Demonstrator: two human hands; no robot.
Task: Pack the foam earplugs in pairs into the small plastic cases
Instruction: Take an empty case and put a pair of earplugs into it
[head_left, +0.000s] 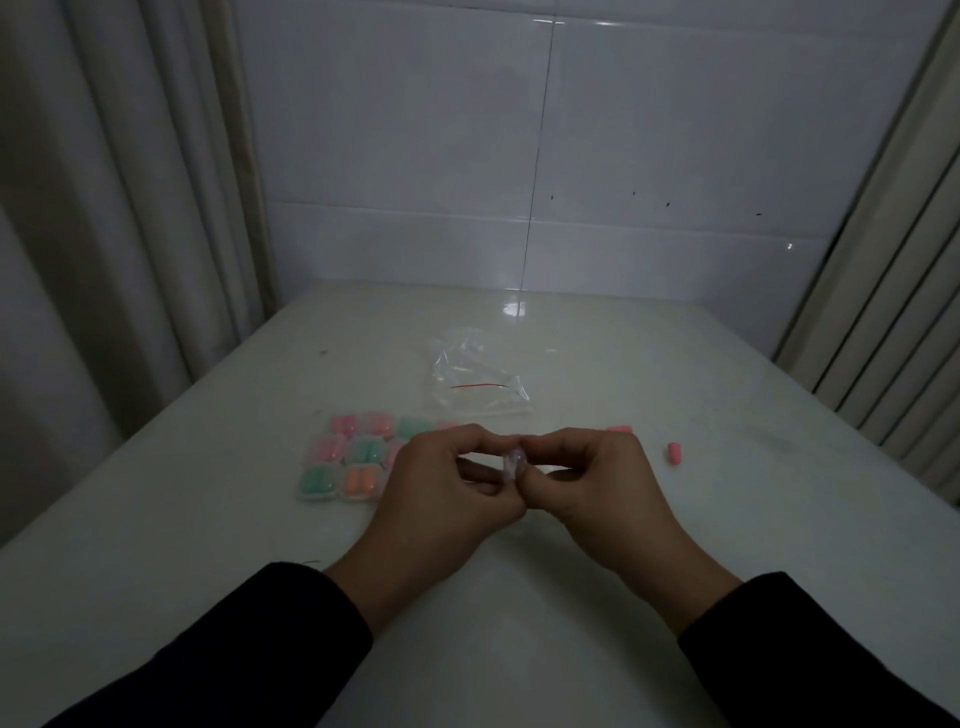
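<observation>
1. Pinching from both sides, your left hand (441, 486) and right hand (602, 480) meet over the white table (675, 364), fingertips curled together on one small clear plastic case (513, 461).
2. That case is held edge-on between your two thumbs and forefingers, raised off the table; whether its lid is open or closed cannot be told, and nothing can be made out inside it.
3. Left of the grip, and partly hidden behind your left hand, lie the filled small clear cases (358, 457) in close rows, touching one another: pink pairs in the far and middle rows, green pairs among them, and at the near edge a green pair (318, 480) beside an orange pair (362, 480).
4. Right of the grip, a loose pink foam earplug (674, 452) lies alone on the table, well apart from your right hand.
5. Just beyond your right knuckles, another pink foam earplug (619, 429) shows only as a strip above the hand.
6. Beyond the grip, toward the tiled wall (623, 156), a crumpled clear plastic bag (470, 376) with a thin red line across it lies flat.
7. No brand, label or writing can be read on the cases, the bag or the earplugs; the picture is dim and soft.
8. Your dark sleeves (249, 649) cover both forearms to the wrists.
</observation>
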